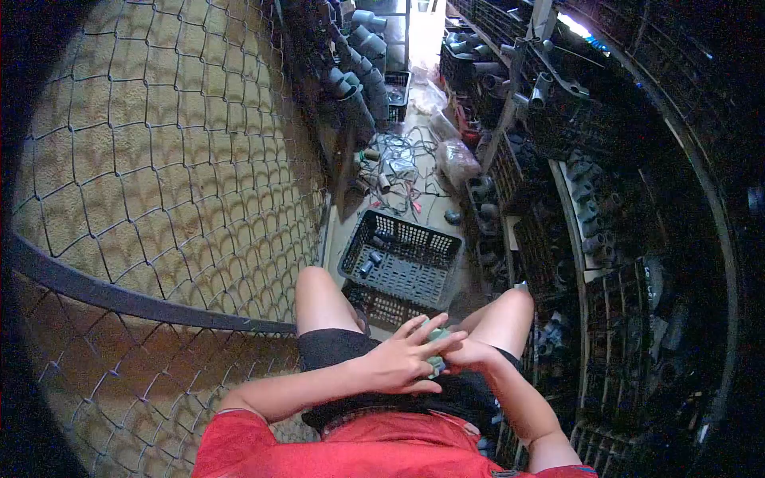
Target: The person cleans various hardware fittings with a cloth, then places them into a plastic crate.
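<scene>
In front of my lap my two hands meet around a crumpled-looking green piece (436,363), perhaps a cloth or sponge; its kind is not clear. My left hand (405,356) lies across the top of it with the fingers stretched out and spread. From the other side my right hand (468,355) grips the green piece, its fingers largely hidden behind the left ones. Beyond my knees a black plastic basket (442,305) stands on the floor, with a few grey pipe fittings (372,260) at its left side.
A wire-mesh fence (183,167) runs along my left. Shelves with crates (542,247) of grey fittings line the right. Further ahead, cables (406,155) and a plastic bag (458,159) lie on the floor. Large grey pipe fittings (368,80) are stacked at the back left.
</scene>
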Tool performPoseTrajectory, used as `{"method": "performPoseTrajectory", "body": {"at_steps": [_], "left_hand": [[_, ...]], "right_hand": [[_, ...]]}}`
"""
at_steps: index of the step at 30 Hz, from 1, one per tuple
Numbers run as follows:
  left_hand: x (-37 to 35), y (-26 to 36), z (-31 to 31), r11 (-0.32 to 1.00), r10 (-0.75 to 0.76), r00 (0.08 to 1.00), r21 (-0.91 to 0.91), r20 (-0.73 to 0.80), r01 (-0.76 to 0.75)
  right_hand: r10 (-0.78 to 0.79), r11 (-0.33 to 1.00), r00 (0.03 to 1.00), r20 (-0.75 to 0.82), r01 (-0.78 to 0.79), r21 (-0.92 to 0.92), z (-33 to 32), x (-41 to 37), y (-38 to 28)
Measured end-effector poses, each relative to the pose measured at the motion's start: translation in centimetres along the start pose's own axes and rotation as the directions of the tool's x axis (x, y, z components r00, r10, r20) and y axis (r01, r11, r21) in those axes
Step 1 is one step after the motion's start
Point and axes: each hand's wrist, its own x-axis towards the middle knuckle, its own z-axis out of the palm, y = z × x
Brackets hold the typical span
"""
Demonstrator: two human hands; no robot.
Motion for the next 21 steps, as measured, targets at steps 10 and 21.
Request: {"method": "performPoseTrajectory", "body": {"at_steps": [10,21], "left_hand": [[-0.6,1.8,2.1,-0.678,-0.593,0.658,-0.729,0.464,-0.097],[-1.2,-0.8,1.8,0.885,-0.444,0.794,-0.339,-0.415,0.318]], "right_hand": [[-0.729,0.634,0.532,-0.431,0.287,-0.718,0.9,2.1,-2.7],[0.169,0.347,0.837,-0.521,0.444,0.826,1.2,2.9,-1.7]]}}
